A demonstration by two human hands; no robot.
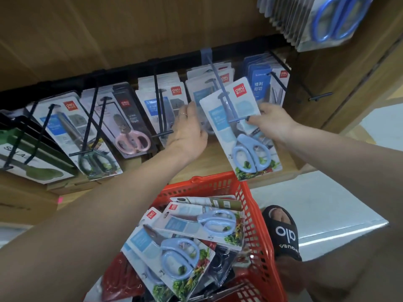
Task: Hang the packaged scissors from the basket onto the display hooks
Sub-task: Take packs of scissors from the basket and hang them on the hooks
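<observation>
right hand (pixel 270 122) pinches blue scissors pack (pixel 239 129) threaded on blue hook (pixel 220 83); left hand (pixel 187 129), fingers relaxed, steadies hung packs (pixel 202 92); next: slide pack back, release.

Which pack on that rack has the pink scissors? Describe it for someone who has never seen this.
Start at the black rail under the wooden shelf. Left of the person's left hand hangs a dark-backed pack. It alone holds pink-handled scissors; its neighbours' handles are dark green or blue.
</observation>
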